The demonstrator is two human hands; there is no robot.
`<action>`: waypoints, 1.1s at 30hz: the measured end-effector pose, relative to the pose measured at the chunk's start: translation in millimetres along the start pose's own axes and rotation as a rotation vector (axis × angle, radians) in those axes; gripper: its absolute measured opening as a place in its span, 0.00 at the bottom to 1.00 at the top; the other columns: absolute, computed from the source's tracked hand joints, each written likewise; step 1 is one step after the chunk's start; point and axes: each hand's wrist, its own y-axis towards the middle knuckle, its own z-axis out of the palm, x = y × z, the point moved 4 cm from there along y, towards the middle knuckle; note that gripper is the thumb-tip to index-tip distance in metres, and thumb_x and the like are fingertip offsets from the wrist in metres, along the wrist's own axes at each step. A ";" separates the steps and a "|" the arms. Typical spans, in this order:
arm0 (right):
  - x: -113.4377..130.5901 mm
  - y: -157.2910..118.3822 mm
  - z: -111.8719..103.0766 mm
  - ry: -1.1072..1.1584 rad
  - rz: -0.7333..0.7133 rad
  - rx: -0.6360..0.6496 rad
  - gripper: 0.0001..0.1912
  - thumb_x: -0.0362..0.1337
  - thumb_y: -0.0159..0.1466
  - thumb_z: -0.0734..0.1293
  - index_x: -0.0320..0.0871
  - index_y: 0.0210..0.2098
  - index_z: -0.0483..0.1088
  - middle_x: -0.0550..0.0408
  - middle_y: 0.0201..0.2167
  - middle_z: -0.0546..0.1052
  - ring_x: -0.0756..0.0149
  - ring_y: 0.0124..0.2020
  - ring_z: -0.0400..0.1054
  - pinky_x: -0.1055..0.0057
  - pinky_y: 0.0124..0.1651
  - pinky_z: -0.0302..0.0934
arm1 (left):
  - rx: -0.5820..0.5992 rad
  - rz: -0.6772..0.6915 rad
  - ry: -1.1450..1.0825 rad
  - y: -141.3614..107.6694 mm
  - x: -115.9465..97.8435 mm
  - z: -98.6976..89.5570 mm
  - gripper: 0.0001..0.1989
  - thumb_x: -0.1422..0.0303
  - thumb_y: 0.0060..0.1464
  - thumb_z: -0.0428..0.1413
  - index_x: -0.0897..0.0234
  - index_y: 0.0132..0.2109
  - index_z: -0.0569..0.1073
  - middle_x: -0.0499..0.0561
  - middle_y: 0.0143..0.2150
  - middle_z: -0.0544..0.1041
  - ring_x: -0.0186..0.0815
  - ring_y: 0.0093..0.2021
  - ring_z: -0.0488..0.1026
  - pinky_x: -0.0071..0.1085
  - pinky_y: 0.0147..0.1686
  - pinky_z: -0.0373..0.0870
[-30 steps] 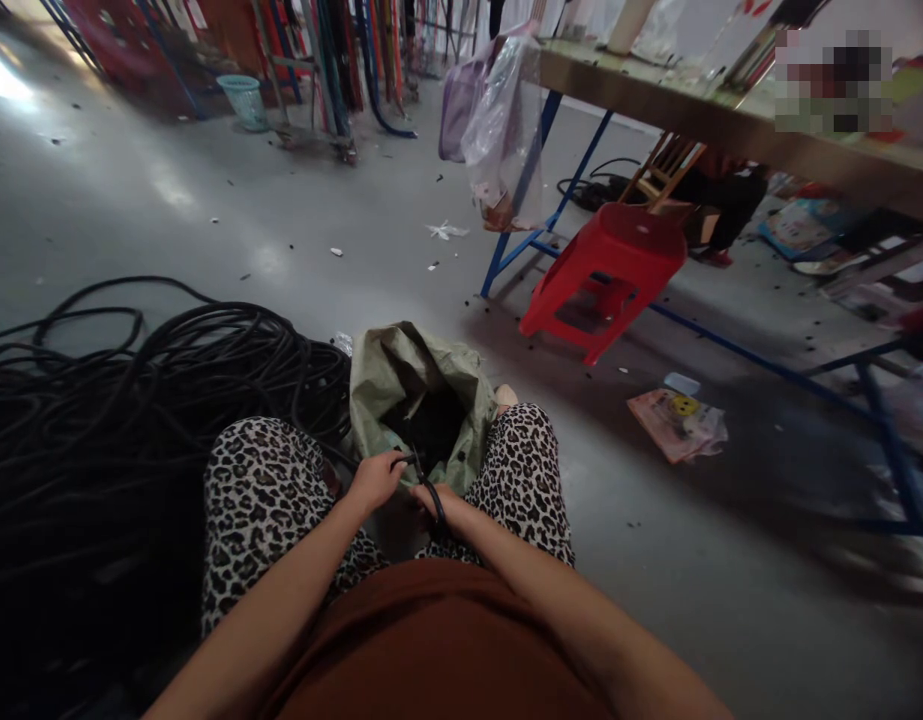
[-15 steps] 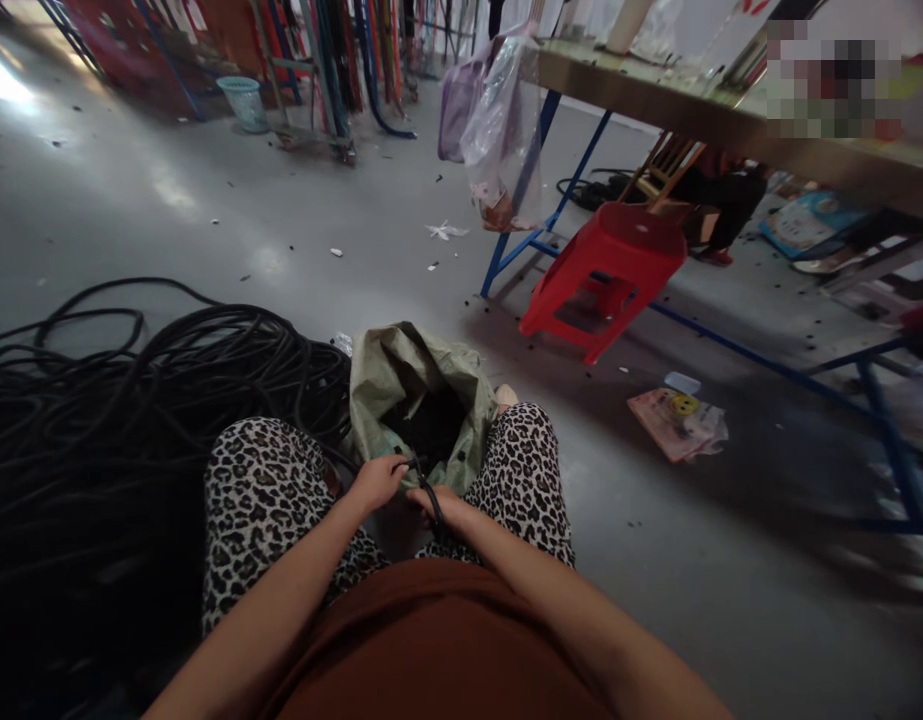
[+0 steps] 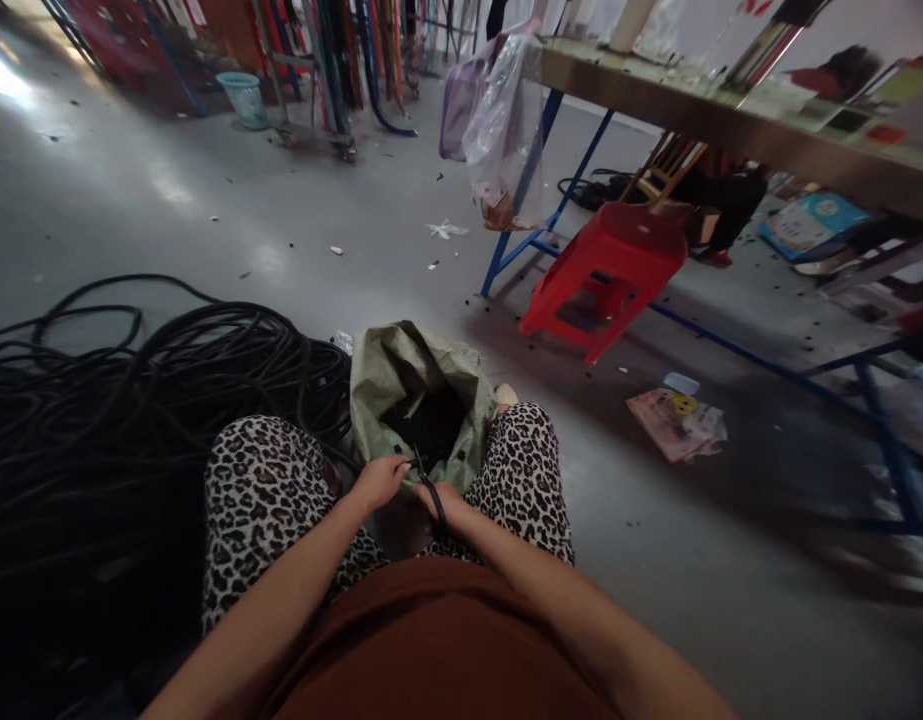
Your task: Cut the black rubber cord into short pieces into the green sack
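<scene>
Between my knees stands a greenish woven sack (image 3: 371, 385), its mouth wide and dark pieces (image 3: 433, 418) inside. Over its near rim, my left hand (image 3: 382, 483) pinches the end of a black cord (image 3: 346, 459), which runs in from the left. My right hand (image 3: 447, 503) is closed on black-handled scissors (image 3: 434, 496), the blades pointing away from me and close to the left fingertips. Whether the blades touch the cord I cannot tell. A large heap of black cord (image 3: 228, 350) lies in loose coils on the floor to my left.
A red plastic stool (image 3: 641, 235) leans by a long table (image 3: 656, 95) with blue legs. A clear plastic bag (image 3: 506, 120) hangs from the table corner. Printed packaging (image 3: 675, 425) lies on the floor at right. A light blue basket (image 3: 243, 100) stands far left. Another person sits behind the table.
The scissors have turned slightly in my right hand, and their blades now show more clearly by the left fingertips. Both hands stay nearly in place over the sack.
</scene>
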 end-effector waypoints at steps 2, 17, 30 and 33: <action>-3.5 1.6 1.6 -0.007 0.010 0.010 0.19 0.37 0.70 0.63 0.39 0.24 0.70 0.54 0.14 0.68 0.65 0.15 0.66 0.75 0.21 0.60 | -0.017 0.012 0.006 -0.7 -0.1 -1.1 0.19 0.67 0.67 0.48 0.59 0.55 0.81 0.53 0.55 0.83 0.40 0.57 0.78 0.33 0.58 0.70; -11.2 11.6 0.5 0.076 0.038 -0.069 0.16 0.37 0.70 0.60 0.39 0.28 0.69 0.56 0.14 0.66 0.67 0.12 0.64 0.76 0.15 0.59 | -0.030 -0.009 0.178 -10.4 -10.7 -17.0 0.19 0.67 0.68 0.49 0.59 0.61 0.77 0.56 0.57 0.82 0.41 0.59 0.77 0.35 0.60 0.67; -7.9 5.3 -2.9 0.072 0.073 -0.099 0.17 0.35 0.68 0.65 0.41 0.23 0.67 0.55 0.12 0.64 0.67 0.12 0.61 0.75 0.15 0.55 | -0.035 -0.016 0.148 -9.0 -4.8 -15.3 0.19 0.69 0.67 0.50 0.59 0.58 0.79 0.56 0.56 0.83 0.41 0.56 0.78 0.34 0.58 0.69; -7.3 1.9 -3.2 0.069 0.085 -0.089 0.16 0.34 0.68 0.65 0.41 0.23 0.68 0.54 0.13 0.65 0.66 0.13 0.62 0.74 0.17 0.56 | -0.031 -0.025 0.165 -9.4 -3.7 -15.4 0.18 0.68 0.66 0.51 0.58 0.57 0.80 0.55 0.55 0.83 0.41 0.55 0.78 0.34 0.57 0.69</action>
